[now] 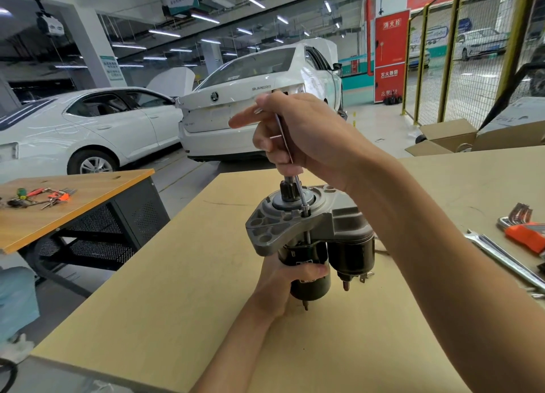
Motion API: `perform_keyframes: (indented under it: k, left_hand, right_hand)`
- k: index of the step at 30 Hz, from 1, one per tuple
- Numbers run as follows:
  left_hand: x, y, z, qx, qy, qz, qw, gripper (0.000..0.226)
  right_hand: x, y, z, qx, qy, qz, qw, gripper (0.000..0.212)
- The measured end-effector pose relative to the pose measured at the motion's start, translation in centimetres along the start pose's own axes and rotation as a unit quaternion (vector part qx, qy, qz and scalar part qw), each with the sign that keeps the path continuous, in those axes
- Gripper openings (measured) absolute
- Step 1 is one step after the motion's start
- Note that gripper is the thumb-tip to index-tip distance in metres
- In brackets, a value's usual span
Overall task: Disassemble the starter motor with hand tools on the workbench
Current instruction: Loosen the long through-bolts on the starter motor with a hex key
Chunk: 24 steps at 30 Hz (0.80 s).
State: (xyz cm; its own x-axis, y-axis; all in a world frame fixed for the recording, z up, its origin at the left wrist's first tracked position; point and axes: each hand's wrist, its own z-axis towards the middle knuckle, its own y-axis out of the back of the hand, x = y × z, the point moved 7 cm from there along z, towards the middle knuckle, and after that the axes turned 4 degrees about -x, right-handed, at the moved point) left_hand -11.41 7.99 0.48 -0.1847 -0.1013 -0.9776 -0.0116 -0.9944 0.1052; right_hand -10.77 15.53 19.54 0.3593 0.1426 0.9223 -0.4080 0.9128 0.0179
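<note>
Nearest the camera, the right forearm crosses the lower right of the view and rises to the right hand (298,133), whose fingers are curled round the bent upper end of a slim L-shaped steel key (290,159), with the index finger stretched out to the left. That key runs down steeply, its lower tip seated in a bolt on the top face of the starter motor (306,236). Below, the left hand (283,283) wraps its fingers round the black cylindrical motor body from the left, thumb across the front label.

This starter motor is held upright just over the pale tan board worktop (147,289), nose uppermost. Its upper part is a grey cast-aluminium flange housing with mounting holes and ribs, a dark toothed pinion gear (287,189) standing out of the top ring. Under the housing hang two black cylinders side by side: the larger motor body on the left and a shorter solenoid on the right, which has copper-coloured terminals pointing downward.

On the worktop's right edge lie a long chrome spanner (501,254) and an orange-holdered set of keys (525,233), well apart from the motor.
</note>
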Motion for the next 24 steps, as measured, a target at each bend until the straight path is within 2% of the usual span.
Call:
perform_keyframes:
  k: [3,5,8,12,17,21,22,24]
  left_hand:
    - [0.0,0.1,0.1,-0.003,-0.007,0.010,1.000,0.078]
    - [0.0,0.1,0.1,-0.003,-0.002,-0.001,1.000,0.082]
    - [-0.1,-0.1,0.0,0.000,0.007,-0.032,0.999,0.094]
    - [-0.2,0.0,-0.1,-0.001,-0.007,-0.040,0.999,0.087]
    - [0.2,0.2,0.3,-0.005,0.013,-0.025,1.000,0.089]
    - [1.1,-0.2,0.5,0.031,0.036,-0.025,0.999,0.052]
    - [0.9,-0.1,0.4,0.023,0.032,-0.023,0.999,0.057]
    - [0.0,-0.1,0.3,0.004,0.012,-0.031,0.999,0.084]
  right_hand:
    - [0.0,-0.1,-0.1,0.045,-0.006,0.041,0.998,0.037]
    - [-0.2,-0.3,0.0,0.057,-0.016,0.086,0.994,0.034]
    - [-0.5,-0.3,0.3,0.049,-0.028,0.140,0.989,0.029]
    - [-0.6,-0.4,0.5,0.043,-0.038,0.172,0.983,0.022]
    - [-0.7,0.3,0.5,-0.031,-0.027,0.081,0.996,0.032]
    - [-0.2,0.2,0.1,-0.070,0.003,-0.020,0.997,0.045]
    - [-0.1,0.1,0.1,-0.075,0.011,-0.032,0.997,0.044]
    - [0.0,0.0,0.1,-0.075,0.016,-0.035,0.996,0.042]
